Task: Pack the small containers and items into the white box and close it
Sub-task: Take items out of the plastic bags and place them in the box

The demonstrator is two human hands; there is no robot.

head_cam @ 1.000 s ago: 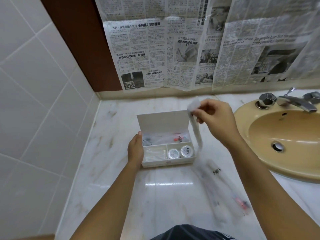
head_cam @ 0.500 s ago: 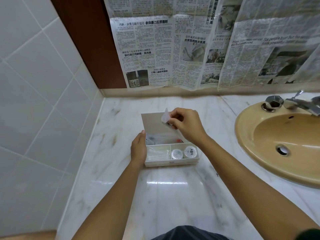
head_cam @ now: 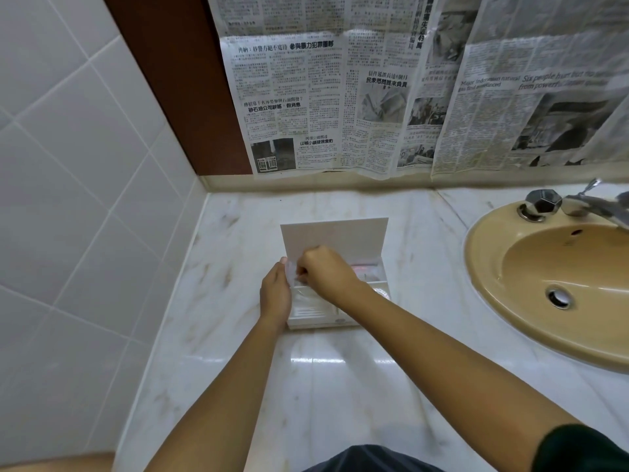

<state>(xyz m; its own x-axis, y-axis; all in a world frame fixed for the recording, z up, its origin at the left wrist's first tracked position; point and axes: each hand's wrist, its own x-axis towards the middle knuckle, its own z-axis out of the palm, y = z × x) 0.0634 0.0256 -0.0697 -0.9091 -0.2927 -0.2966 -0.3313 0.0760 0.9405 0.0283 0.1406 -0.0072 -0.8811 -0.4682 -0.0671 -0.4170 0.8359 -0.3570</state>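
The right hand (head_cam: pixel 325 274) is curled into a loose fist over the back-left part of the white box (head_cam: pixel 335 243), its fingertips pinched on a small clear plastic packet (head_cam: pixel 292 271) that shows only as a pale, blurred sliver at the hand's nine o'clock side. How much of the packet lies under the fist cannot be told. The left hand (head_cam: pixel 275 296) lies flat along the box's left wall, fingers straight and pointing to twelve o'clock, its fingertips just beside the packet; whether they touch it is unclear, and it grips nothing that can be seen.

The right wrist and forearm cover most of the box's inside. Only scraps show: a pale ribbed strip in the front-left compartment (head_cam: pixel 311 310), a reddish smear in the rear compartment (head_cam: pixel 366 269) at the hand's three o'clock, and part of a small round container (head_cam: pixel 383 294) at four o'clock, cut off by the forearm. The lid stands open and upright at twelve o'clock.

The box sits on the marble counter (head_cam: pixel 340 386), near its middle. At three o'clock, well apart, is the tan sink (head_cam: pixel 493 267) with its chrome tap (head_cam: pixel 543 202), both cut by the frame edge. Newspaper sheets (head_cam: pixel 340 97) hang on the wall at twelve o'clock.
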